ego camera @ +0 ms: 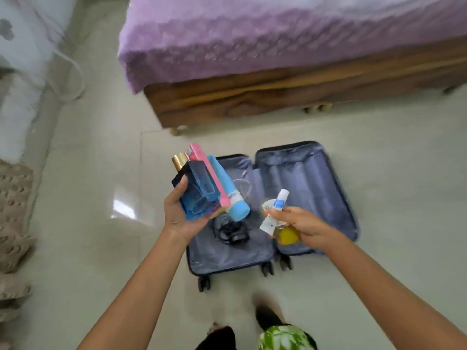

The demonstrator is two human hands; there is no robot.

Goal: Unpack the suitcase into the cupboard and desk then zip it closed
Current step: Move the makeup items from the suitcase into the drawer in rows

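Note:
A dark suitcase (316, 188) lies open flat on the floor, its grey lining showing. Above its left half, my left hand (180, 215) grips a bundle of toiletries: a blue perfume bottle (199, 190), a pink box (206, 170), a gold-capped bottle (180, 160) and a light-blue tube (231, 195). My right hand (300, 223) holds a small white-and-blue tube (274, 210) and a yellow bottle (286, 234) over the middle of the case. A black cable coil (231, 232) and a white cable (242, 186) lie in the left half. The right half looks empty.
A bed with a purple cover (278, 39) on a wooden frame (252, 102) stands just beyond the suitcase. White fabric (27, 41) and a beige textured cloth (12, 210) line the left edge. My feet (267, 317) are on the glossy tile floor (101, 198) near the suitcase wheels.

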